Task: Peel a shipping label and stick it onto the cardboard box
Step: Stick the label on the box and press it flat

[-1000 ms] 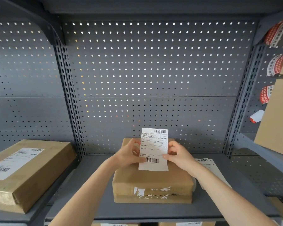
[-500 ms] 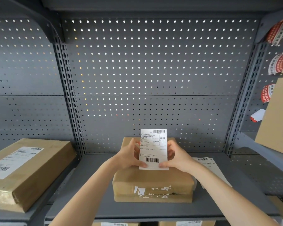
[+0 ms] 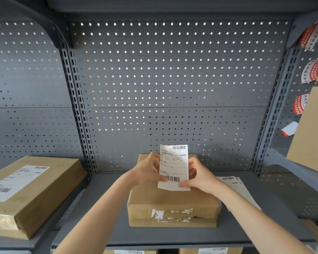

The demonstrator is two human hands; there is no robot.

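A white shipping label (image 3: 173,167) with barcodes stands upright over the middle of a brown cardboard box (image 3: 171,204) on the grey shelf. My left hand (image 3: 147,171) pinches the label's left edge, thumb near the lower barcode. My right hand (image 3: 200,176) grips its right edge and bottom corner. The label's lower edge sits close to the box top; I cannot tell whether it touches. The box's front face carries torn white remnants of an old sticker.
A stack of spare labels (image 3: 237,187) lies on the shelf (image 3: 106,198) right of the box. A larger labelled box (image 3: 28,191) sits on the left shelf, another box (image 3: 312,129) at right. Red-white stickers (image 3: 311,70) hang on the pegboard.
Both hands have shifted slightly down the label, and its lower edge has come closer to the box top. My right thumb now rests at the bottom corner.
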